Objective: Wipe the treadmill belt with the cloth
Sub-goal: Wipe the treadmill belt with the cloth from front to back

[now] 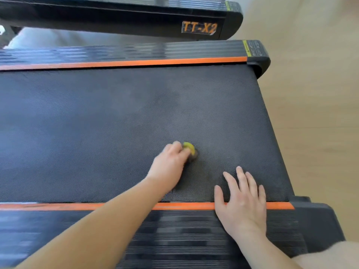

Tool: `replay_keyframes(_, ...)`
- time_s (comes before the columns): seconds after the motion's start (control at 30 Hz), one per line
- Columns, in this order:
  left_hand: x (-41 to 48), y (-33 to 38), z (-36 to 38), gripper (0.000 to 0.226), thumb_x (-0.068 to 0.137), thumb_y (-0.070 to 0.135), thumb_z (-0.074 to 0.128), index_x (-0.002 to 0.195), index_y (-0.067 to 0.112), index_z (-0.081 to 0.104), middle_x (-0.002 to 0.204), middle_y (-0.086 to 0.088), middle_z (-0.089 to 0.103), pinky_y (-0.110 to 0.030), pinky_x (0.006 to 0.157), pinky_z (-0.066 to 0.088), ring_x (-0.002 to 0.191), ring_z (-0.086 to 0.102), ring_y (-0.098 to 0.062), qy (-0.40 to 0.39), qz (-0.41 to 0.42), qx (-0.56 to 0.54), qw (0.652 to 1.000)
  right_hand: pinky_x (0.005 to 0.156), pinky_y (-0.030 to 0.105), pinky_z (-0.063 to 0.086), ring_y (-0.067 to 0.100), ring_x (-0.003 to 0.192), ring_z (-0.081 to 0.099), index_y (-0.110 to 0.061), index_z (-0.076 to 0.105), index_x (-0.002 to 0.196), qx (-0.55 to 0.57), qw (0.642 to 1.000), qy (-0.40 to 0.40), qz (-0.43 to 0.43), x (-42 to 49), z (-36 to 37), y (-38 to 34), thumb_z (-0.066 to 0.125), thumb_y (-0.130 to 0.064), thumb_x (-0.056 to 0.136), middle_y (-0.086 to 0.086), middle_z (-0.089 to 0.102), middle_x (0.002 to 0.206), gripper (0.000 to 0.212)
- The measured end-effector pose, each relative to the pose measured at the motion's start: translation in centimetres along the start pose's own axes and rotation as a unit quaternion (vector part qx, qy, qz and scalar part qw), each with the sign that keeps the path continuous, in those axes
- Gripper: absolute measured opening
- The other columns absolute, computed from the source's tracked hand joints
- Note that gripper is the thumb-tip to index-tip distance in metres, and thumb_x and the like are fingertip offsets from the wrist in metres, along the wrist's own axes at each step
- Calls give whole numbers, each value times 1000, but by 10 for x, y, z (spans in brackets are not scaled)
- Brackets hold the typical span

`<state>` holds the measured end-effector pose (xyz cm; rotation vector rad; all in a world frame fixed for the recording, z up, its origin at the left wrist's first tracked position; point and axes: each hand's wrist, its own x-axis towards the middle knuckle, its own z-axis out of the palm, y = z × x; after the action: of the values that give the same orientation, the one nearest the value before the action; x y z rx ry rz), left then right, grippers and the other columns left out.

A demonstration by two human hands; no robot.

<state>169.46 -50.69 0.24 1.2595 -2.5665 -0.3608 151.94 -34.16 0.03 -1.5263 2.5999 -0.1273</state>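
We find the left hand curled round a bunched yellow cloth, holding it down on the treadmill belt, right of centre. The right hand lies flat with fingers spread and holds nothing, resting across the near orange stripe onto the belt's edge.
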Motion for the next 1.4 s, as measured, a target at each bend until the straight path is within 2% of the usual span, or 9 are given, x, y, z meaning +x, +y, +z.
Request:
replay_keyframes(0.1,4,15,6,12,99,18,62,107,10,67,100,-11,53,-43,70,51,87,56,-33,57,-149,-35,987,121,59,26,26,152,30,-36,55,145,0,1000,-4,1,0,1,0,34,-63,94,0,36,165,61)
replay_keyframes(0.3,-20,43,7,9,95,29,63,100,21,62,97,-2,49,-39,58,57,86,58,-26,-60,83,-31,994,121,59,26,26,152,30,-36,57,144,0,1000,-9,2,0,0,-1,34,-63,94,0,36,165,61)
replay_keyframes(0.5,10,13,0,19,101,27,57,112,15,68,109,-8,51,-41,82,50,103,56,-32,2,-145,-36,989,123,57,23,24,155,24,-39,51,148,-7,1000,-17,-3,-1,-1,1,29,-65,96,-2,31,168,63)
replay_keyframes(0.63,-30,53,-5,21,100,26,59,112,15,70,106,-6,55,-42,84,54,96,58,-27,-130,64,-129,981,121,59,26,27,153,28,-37,56,145,5,1000,-16,0,1,-1,-1,31,-64,94,0,35,166,62)
replay_keyframes(0.7,-14,30,-14,23,97,28,56,107,15,71,101,-8,56,-40,73,57,89,60,-28,-124,144,-76,979,121,59,26,27,152,29,-37,56,144,4,1000,-14,-2,0,0,-1,31,-63,94,0,35,165,62)
replay_keyframes(0.9,6,19,-7,16,98,21,62,109,16,72,105,-9,55,-39,79,48,99,59,-35,12,-172,-47,984,122,59,24,25,153,27,-39,54,146,-4,1000,-13,1,-1,0,0,28,-65,95,-2,34,166,62)
replay_keyframes(1.1,-7,50,-4,27,95,31,51,102,16,72,98,-10,57,-44,71,56,89,61,-34,-103,79,-80,988,119,60,27,29,150,33,-35,62,139,7,1000,-3,4,0,3,-1,35,-61,94,1,40,163,59)
replay_keyframes(1.27,23,2,-7,20,101,25,58,116,22,71,108,-5,51,-32,80,42,102,57,-31,11,-166,-22,986,122,59,23,27,153,27,-38,56,145,2,1000,-12,-1,0,3,1,28,-64,96,-1,34,166,62)
replay_keyframes(1.4,-28,64,10,12,97,23,60,102,19,70,98,-5,54,-45,70,56,87,59,-30,-76,-4,-96,992,120,61,25,29,151,30,-36,59,142,9,1000,-10,6,1,4,1,32,-62,94,1,37,165,61)
